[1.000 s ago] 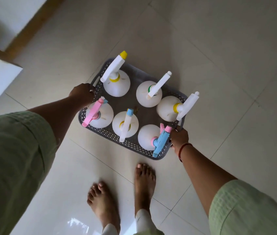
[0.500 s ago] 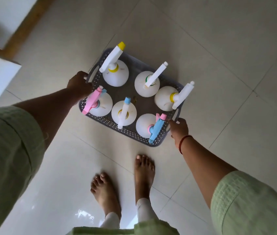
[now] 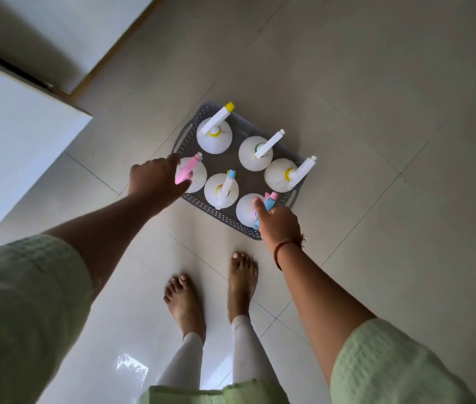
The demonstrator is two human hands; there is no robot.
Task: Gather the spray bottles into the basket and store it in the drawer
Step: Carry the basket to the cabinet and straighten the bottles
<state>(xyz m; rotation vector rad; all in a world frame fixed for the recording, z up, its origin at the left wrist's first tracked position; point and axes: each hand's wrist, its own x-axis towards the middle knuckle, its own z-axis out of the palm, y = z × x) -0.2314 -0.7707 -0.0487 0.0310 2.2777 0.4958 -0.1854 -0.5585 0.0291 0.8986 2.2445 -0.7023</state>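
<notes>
A grey perforated basket (image 3: pixel 216 215) rests on the tiled floor in front of my bare feet. Several white spray bottles stand upright in it: one with a yellow nozzle (image 3: pixel 214 138) at the back, one with a pink trigger (image 3: pixel 196 176) at the left, one with a blue trigger (image 3: pixel 245 211) at the near right. My left hand (image 3: pixel 155 182) hovers over the basket's left side, partly covering the pink-trigger bottle, fingers loosely curled and holding nothing. My right hand (image 3: pixel 279 220) hovers over the near right corner beside the blue trigger. Both basket handles are free.
A white cabinet (image 3: pixel 12 141) juts in from the left, with a wood-edged white panel (image 3: pixel 65 39) behind it. My feet (image 3: pixel 184 304) stand just short of the basket. Pale floor tiles (image 3: pixel 391 141) stretch to the right and beyond.
Both hands have let go of the basket's handles and risen above it. The basket now stands on the floor, and my view has pulled back and upward.
</notes>
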